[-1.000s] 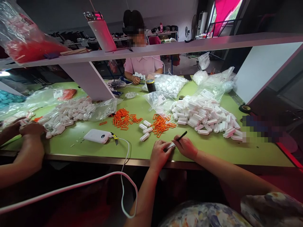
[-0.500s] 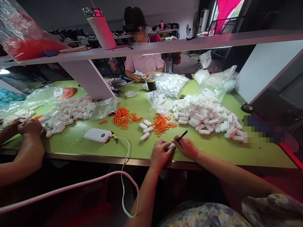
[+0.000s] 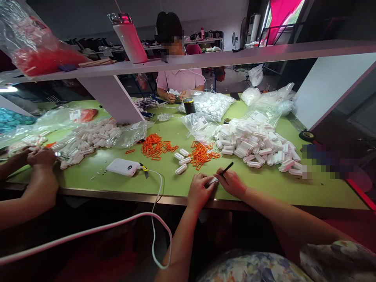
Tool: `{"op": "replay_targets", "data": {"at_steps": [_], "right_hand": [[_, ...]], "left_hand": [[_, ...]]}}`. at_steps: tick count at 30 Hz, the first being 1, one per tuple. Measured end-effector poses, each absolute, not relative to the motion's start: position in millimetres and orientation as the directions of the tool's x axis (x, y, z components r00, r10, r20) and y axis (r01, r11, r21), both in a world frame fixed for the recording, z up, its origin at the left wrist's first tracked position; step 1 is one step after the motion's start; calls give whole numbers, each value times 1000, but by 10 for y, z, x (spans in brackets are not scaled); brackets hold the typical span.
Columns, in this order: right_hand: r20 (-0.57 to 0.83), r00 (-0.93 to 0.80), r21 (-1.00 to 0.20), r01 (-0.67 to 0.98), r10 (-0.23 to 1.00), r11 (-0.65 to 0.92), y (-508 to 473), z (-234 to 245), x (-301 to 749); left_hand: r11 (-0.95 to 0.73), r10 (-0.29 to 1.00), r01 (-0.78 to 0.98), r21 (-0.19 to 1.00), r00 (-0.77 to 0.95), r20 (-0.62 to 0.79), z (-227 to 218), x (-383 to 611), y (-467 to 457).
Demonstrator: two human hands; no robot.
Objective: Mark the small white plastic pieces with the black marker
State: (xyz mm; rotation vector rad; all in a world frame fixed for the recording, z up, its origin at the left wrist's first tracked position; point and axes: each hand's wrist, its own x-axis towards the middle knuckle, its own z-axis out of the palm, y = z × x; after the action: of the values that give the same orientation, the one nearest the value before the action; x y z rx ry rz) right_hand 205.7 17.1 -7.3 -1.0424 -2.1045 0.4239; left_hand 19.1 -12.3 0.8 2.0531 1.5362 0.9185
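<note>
My left hand (image 3: 200,188) is closed on a small white plastic piece (image 3: 212,180) near the table's front edge. In my right hand (image 3: 232,183) is a thin black pen-like tool (image 3: 228,168), its lower end at the white piece; the tip itself is hidden by my fingers. Just beyond my hands lies a pile of orange rectangular frames (image 3: 202,155). Several white plastic housings (image 3: 181,169) rest to the left of that pile. A big heap of similar white housings (image 3: 249,143) spreads out behind my right hand.
A white power bank (image 3: 122,167) with a cable (image 3: 160,184) lies to the left. Another orange pile (image 3: 154,147) sits behind it. A co-worker's hands (image 3: 41,156) work at far left; another person (image 3: 179,82) sits opposite. A shelf (image 3: 188,62) crosses above the table.
My hands hold the same pieces in almost the same pose. The view has shifted slightly, and the left co-worker's hands have moved a little.
</note>
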Motion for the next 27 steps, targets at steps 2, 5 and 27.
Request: {"op": "replay_targets", "data": {"at_steps": [2, 5, 27], "right_hand": [[474, -383, -601, 518, 793, 609, 162, -51, 2068], [452, -392, -625, 502, 801, 598, 156, -21, 2070], [423, -418, -599, 536, 804, 594, 157, -51, 2071]], "left_hand": [[-306, 950, 676, 670, 171, 261, 7, 195, -122], [-304, 951, 677, 670, 169, 260, 7, 195, -121], [-292, 955, 675, 678, 171, 242, 24, 197, -126]]}}
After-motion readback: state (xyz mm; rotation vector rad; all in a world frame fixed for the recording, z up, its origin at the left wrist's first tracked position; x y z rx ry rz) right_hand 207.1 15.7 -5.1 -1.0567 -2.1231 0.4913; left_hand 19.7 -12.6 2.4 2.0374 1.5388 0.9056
